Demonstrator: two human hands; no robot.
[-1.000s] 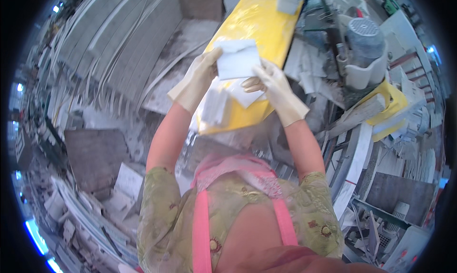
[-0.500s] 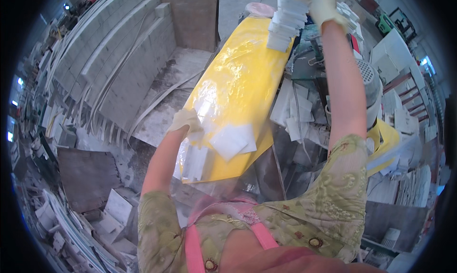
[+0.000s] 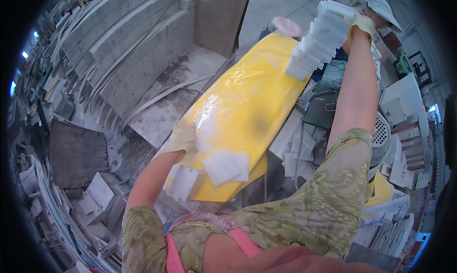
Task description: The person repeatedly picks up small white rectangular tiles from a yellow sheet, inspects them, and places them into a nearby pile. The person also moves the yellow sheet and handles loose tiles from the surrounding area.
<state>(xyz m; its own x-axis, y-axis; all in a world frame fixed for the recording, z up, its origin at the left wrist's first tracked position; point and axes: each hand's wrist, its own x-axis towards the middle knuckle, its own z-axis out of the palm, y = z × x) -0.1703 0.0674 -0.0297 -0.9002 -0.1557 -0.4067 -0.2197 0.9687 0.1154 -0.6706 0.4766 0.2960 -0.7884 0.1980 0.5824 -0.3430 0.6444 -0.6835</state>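
Yellow-covered bench (image 3: 238,116), flat white tiles (image 3: 221,169) nearby, left hand (image 3: 182,137) at its left edge, right hand (image 3: 362,24) by white stack (image 3: 321,40) — can't tell either grip.

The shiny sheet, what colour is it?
The sheet is bright yellow; it shows best in the head view.

Grey floor (image 3: 276,4) spreads past the far edge of the yellow surface (image 3: 233,116), grey slabs (image 3: 147,59) past its left.

Dusty stone workshop, grey slabs (image 3: 143,66) stacked upper left, white tiles (image 3: 321,39) piled upper right, vented machine (image 3: 381,132) right, loose pieces (image 3: 99,191) lower left
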